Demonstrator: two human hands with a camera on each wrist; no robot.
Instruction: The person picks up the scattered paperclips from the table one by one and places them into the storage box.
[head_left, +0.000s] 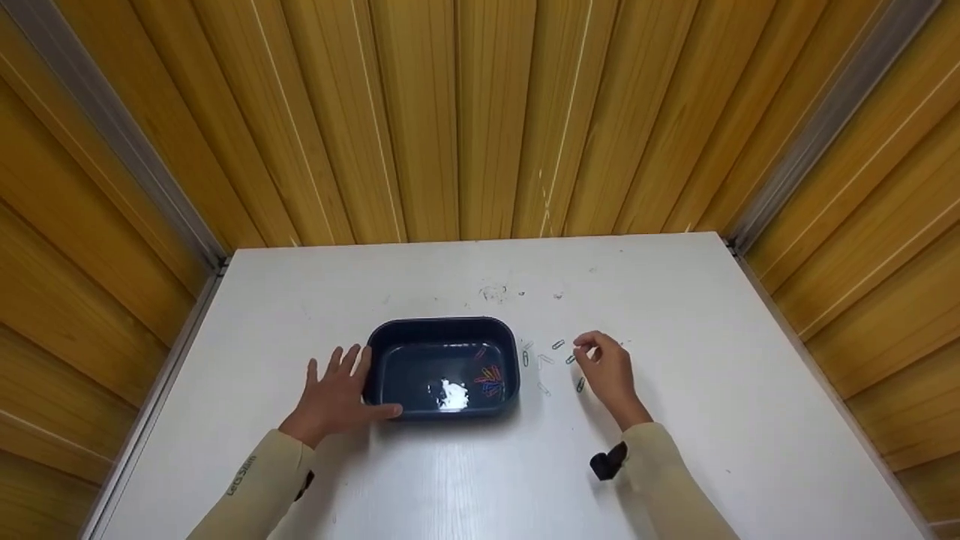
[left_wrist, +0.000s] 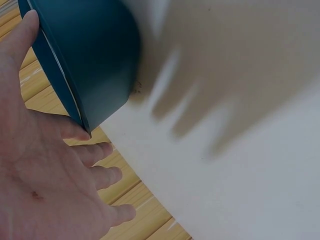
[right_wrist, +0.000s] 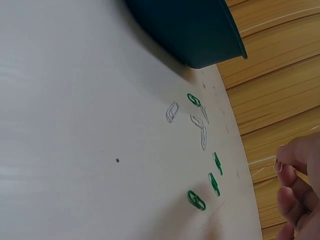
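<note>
A dark blue rectangular tub (head_left: 442,414) stands on the white table. My left hand (head_left: 334,397) rests at its left side, fingers spread, with the thumb on the near rim; in the left wrist view the thumb and forefinger touch the rim of the tub (left_wrist: 100,65). Red, yellow and blue paper clips (head_left: 489,381) lie inside, toward the right. Right of the tub, my right hand (head_left: 609,375) is raised above the table and pinches a small pale paper clip (right_wrist: 278,165) between thumb and forefinger. Below it lie several green paper clips (right_wrist: 196,200) and white paper clips (right_wrist: 172,112).
The white table (head_left: 300,300) meets yellow wood-look panels (head_left: 420,112) at the back and sides. Dark scuff marks (head_left: 493,292) show behind the tub. A small black device (head_left: 607,461) sits on the right wrist.
</note>
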